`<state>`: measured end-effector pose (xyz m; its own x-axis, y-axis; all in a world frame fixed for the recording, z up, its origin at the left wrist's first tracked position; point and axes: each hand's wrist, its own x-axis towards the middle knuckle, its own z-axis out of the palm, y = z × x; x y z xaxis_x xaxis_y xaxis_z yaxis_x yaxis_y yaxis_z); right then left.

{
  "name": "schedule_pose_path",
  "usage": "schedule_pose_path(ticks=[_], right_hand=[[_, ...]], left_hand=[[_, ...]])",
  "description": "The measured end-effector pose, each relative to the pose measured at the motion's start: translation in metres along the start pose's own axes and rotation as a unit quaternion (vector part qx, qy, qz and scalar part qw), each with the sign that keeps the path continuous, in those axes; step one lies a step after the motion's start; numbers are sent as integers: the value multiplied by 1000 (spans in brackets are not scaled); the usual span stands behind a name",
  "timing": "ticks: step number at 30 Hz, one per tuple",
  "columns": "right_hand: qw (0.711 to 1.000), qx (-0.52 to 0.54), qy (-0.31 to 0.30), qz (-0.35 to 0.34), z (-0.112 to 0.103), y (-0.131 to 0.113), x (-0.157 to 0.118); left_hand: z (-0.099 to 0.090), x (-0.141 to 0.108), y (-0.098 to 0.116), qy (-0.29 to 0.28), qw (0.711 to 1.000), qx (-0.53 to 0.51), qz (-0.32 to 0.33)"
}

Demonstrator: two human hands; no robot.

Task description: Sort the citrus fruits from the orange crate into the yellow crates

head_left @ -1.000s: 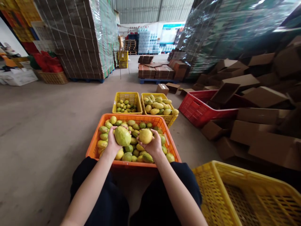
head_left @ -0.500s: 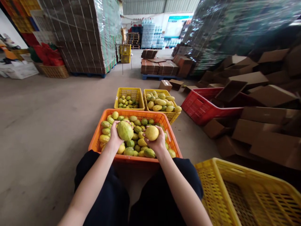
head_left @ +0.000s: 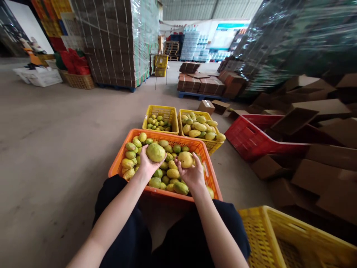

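Note:
My left hand (head_left: 146, 166) is closed around a large green-yellow papaya (head_left: 156, 152), cupping it from the left and below. In my right hand (head_left: 196, 175) rests a smaller, yellower papaya (head_left: 185, 159), with the thumb and fingers curled about its sides and a dark spot on its skin. Both fruits are held apart above an orange crate (head_left: 214, 181), where many green and yellow papayas lie loose. Beyond its far edge stand a yellow crate (head_left: 176, 123) with small greenish papayas and another yellow crate (head_left: 213, 146) heaped with larger yellow ones.
A red crate (head_left: 242, 138) with cardboard in it stands to the right, among a pile of open cardboard boxes (head_left: 315, 175). Near my right knee is a large yellow crate (head_left: 258, 230). Wrapped stacks (head_left: 108, 48) and flattened boxes (head_left: 200, 83) on a pallet stand farther back.
The papaya in my right hand has been turned, so a dark spot now shows, and my right fingers have shifted around it. The left papaya is tilted differently. The view has swung left.

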<state>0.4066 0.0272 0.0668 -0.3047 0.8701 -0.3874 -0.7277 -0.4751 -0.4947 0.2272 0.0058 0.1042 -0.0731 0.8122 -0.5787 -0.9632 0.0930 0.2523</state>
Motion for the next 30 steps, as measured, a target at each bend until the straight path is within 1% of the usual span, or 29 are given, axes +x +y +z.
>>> schedule_pose_path(ticks=[2,5,10,14,18,26,30], right_hand=[[1000,-6,7,-1,1,0,-2],[1000,-20,14,15,5,0,-5],[998,-40,-12,42,9,2,-8],[996,-45,-26,69,10,2,-12],[995,-49,-23,80,13,2,-15],[995,-56,17,86,20,2,-18],[994,-59,42,85,22,2,-19]], left_hand=[[4,0,-4,0,1000,-10,-9],[9,-1,-9,-9,999,-19,-35],[12,-6,-14,-29,996,11,-89],[13,-7,-16,-10,996,17,-85],[13,-3,-15,12,997,20,-71],[16,-4,-15,36,995,14,-91],[17,-6,-17,37,994,7,-102]])
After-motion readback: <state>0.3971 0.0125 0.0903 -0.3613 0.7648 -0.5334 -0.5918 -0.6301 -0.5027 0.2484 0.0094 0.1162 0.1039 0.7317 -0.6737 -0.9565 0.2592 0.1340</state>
